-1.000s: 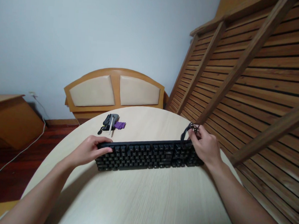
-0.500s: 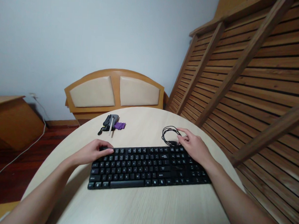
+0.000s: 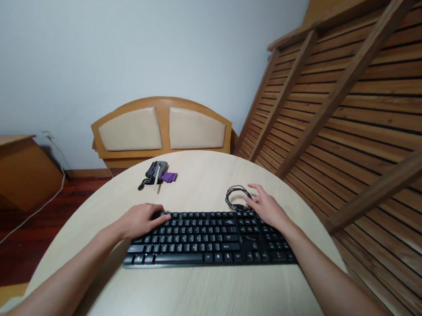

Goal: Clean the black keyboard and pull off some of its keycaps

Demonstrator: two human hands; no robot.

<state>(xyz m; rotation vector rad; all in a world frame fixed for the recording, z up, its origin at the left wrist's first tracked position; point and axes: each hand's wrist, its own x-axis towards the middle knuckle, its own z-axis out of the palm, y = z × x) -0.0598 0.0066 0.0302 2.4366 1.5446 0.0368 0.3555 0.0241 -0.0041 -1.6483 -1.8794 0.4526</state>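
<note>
Keyboard (image 3: 209, 239) is flat on the bench (image 3: 223, 302), keys up. Left hand (image 3: 141, 221) is curled over its far left corner, thumb on the keys; can't tell if that's a real grip. Right hand (image 3: 267, 209) is over its far right edge, thumb and finger spread, nothing pinched, right by the coiled cable (image 3: 237, 207) just behind it. Looks like the setting-down step; I'd say the next move just calls for lifting both hands without snagging the cable.
</note>
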